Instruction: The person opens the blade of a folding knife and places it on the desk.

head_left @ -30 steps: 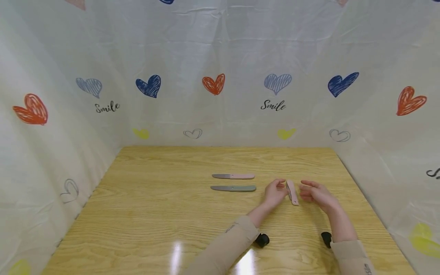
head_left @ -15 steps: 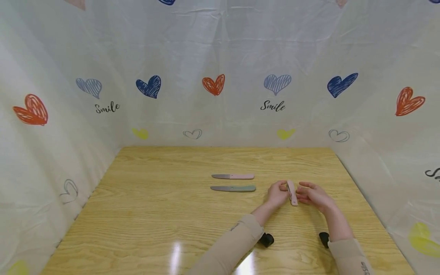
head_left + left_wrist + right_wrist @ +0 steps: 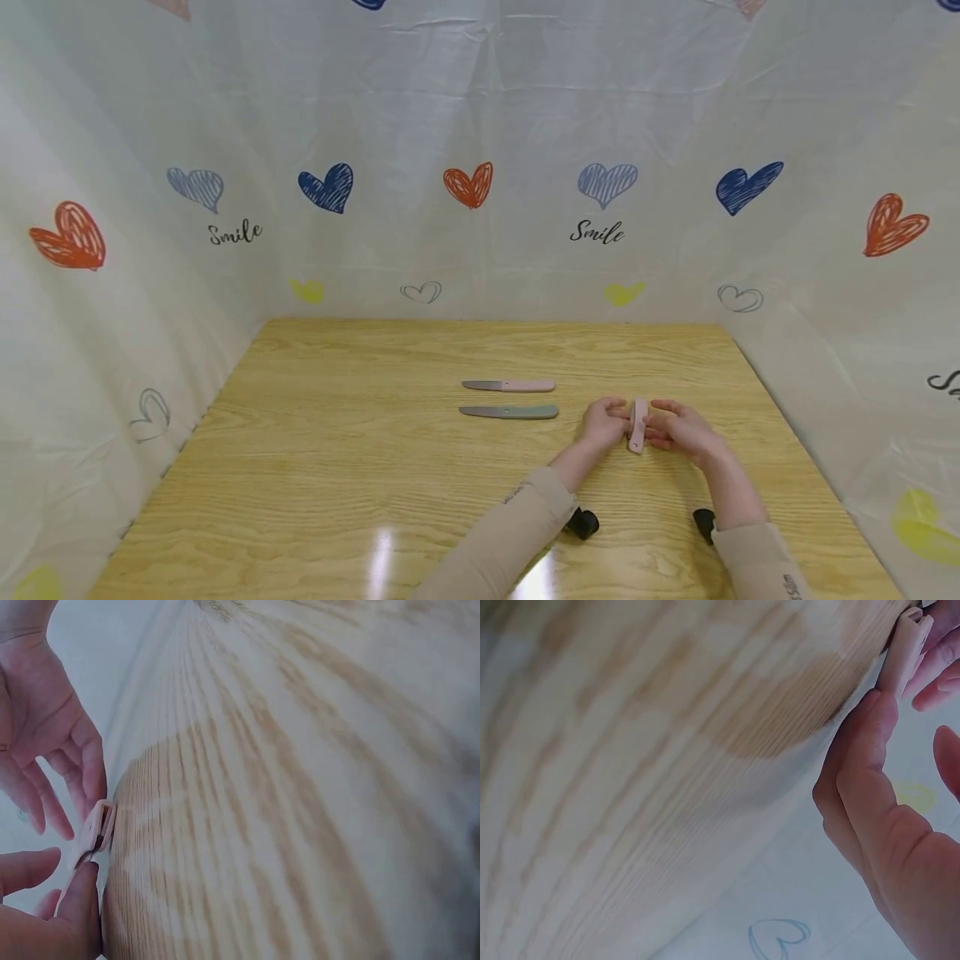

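A pink folding knife, its blade folded in, lies on the table between the hands, nearly upright in the head view. From the left, my left hand touches it with its fingertips. In the left wrist view the thumb of that hand stays apart from the knife. My right hand meets the knife's right side with outstretched fingers. The right wrist view has these fingers against the handle, the thumb apart. Fingers partly cover the knife's sides.
Left of the hands lie two unfolded knives, one with a pink handle and one with a green handle, blades pointing left. They rest on a wooden table. A white curtain with printed hearts surrounds its back and sides.
The pink folding knife has turned slightly, its near end shifting left. My right hand has come in from the right to touch it; the left hand has moved slightly right. Both unfolded knives stayed put.
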The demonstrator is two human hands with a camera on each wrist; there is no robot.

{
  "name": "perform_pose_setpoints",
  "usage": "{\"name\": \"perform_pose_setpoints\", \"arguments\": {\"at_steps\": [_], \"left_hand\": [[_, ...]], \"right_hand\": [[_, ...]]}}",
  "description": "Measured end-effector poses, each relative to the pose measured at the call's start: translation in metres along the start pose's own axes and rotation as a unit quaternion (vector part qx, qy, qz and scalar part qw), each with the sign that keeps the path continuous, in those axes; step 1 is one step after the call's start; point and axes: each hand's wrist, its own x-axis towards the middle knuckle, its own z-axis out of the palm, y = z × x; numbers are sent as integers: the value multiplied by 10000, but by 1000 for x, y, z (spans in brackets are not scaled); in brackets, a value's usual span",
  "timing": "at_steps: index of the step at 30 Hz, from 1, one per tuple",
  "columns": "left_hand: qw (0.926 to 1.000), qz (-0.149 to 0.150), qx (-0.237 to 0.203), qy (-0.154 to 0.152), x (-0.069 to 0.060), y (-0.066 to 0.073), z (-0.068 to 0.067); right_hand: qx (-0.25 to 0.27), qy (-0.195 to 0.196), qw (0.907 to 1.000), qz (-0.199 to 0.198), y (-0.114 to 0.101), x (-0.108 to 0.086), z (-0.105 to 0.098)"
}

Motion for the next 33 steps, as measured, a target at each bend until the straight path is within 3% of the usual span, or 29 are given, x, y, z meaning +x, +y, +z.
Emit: {"name": "perform_pose_setpoints", "arguments": {"at_steps": [4, 9, 12, 19, 25, 33], "left_hand": [[9998, 20, 159, 127, 0, -2, 2], [9999, -66, 24, 131, -2, -1, 2], [9997, -71, -212, 32, -3, -1, 1], [9970, -8, -743, -223, -5, 4, -5], [9988, 159, -439, -131, -8, 17, -14], [9965, 452, -318, -632, -8, 33, -36]], "right_hand": [[180, -246, 9995, -118, 5, 4, -4], [429, -444, 9977, -286, 10, 7, -6], [448, -334, 9982, -213, 9, 6, -4], [-109, -61, 9995, -291, -1, -3, 4], [-333, 140, 9980, -526, -12, -8, 11], [-334, 140, 9958, -839, -29, -11, 21]]}}
